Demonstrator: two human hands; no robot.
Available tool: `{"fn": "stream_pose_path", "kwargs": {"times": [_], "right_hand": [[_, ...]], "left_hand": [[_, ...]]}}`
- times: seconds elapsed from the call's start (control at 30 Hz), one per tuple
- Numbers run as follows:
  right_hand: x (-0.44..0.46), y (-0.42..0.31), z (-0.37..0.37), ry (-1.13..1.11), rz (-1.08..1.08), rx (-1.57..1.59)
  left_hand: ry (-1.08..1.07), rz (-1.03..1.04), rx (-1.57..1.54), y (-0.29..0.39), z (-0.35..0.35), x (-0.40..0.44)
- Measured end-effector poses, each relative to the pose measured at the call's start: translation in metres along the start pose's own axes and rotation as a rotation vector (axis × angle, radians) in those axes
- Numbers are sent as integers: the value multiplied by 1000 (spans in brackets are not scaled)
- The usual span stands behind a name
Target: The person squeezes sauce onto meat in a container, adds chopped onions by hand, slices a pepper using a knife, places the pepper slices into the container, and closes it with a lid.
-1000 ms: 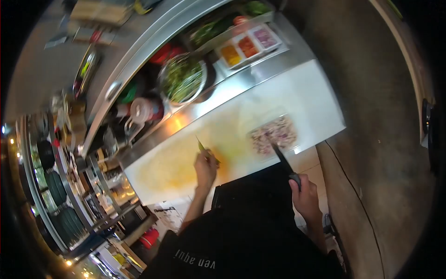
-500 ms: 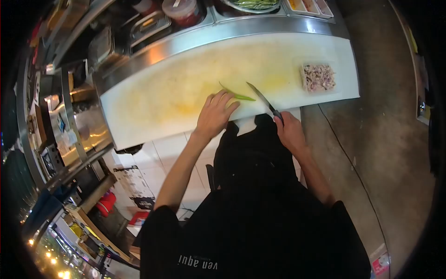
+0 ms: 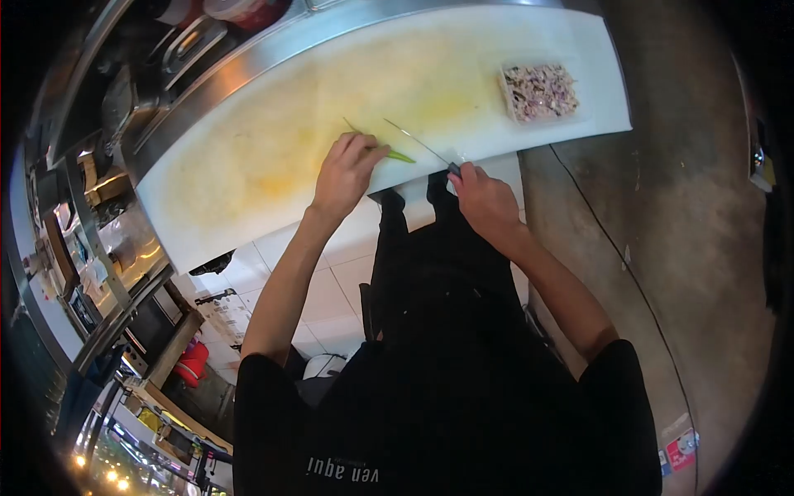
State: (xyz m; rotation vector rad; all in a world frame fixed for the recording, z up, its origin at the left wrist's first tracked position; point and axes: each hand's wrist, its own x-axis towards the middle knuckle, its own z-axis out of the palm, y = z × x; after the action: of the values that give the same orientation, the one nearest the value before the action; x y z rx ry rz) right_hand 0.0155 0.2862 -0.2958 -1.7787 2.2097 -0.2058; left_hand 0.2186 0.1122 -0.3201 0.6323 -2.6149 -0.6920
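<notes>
A long slim green vegetable, apparently a chili pepper (image 3: 400, 156), lies on the white cutting board (image 3: 273, 107) near its front edge. My left hand (image 3: 347, 169) is closed on it, hiding its middle; a thin tip shows above the fingers and a thicker green end to their right. My right hand (image 3: 486, 197) grips the dark handle of a knife (image 3: 422, 142). Its narrow blade points up and left over the board, seen almost edge-on, a little apart from the green end.
On the board's right part stands a clear plastic container (image 3: 506, 99) full of chopped purple-and-white pieces. A steel counter edge (image 3: 248, 70) runs behind the board, with a lidded tub (image 3: 246, 10) beyond. A black cable (image 3: 608, 231) crosses the floor at right.
The view has shifted, so the board and hands appear further up and left. My left fingers have drawn together on the green chili. The knife has turned, its blade now looking thinner.
</notes>
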Motion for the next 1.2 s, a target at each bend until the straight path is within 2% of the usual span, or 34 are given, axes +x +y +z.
{"fn": "stream_pose_path", "kwargs": {"times": [0.13, 0.2, 0.4, 0.53, 0.7, 0.73, 0.8, 0.93, 1.0, 1.1, 1.2], "right_hand": [[-2, -4, 7, 46, -65, 76], [1, -6, 9, -20, -28, 3], [1, -9, -13, -231, 41, 23], [2, 0, 1, -211, 22, 38], [2, -15, -39, -388, 86, -8], [3, -10, -26, -395, 85, -9], [6, 1, 5, -230, -23, -17], [6, -11, -19, -256, 24, -13], [4, -16, -33, -380, 111, 64], [17, -10, 0, -249, 12, 78], [14, -16, -27, -303, 44, 51]], "left_hand": [[45, -36, -79, 13, 21, -1], [112, -30, -35, 13, 29, 1], [133, -90, -13, 17, 37, -6], [138, -126, -12, 16, 43, -11], [152, -110, -6, 15, 44, -11], [151, -116, -9, 14, 45, -11], [161, -103, -21, 14, 44, -10], [138, -108, -30, 13, 40, -8], [137, -87, -26, 12, 40, -8], [129, -102, -38, 13, 40, -8], [102, -87, -25, 14, 37, -5]]}}
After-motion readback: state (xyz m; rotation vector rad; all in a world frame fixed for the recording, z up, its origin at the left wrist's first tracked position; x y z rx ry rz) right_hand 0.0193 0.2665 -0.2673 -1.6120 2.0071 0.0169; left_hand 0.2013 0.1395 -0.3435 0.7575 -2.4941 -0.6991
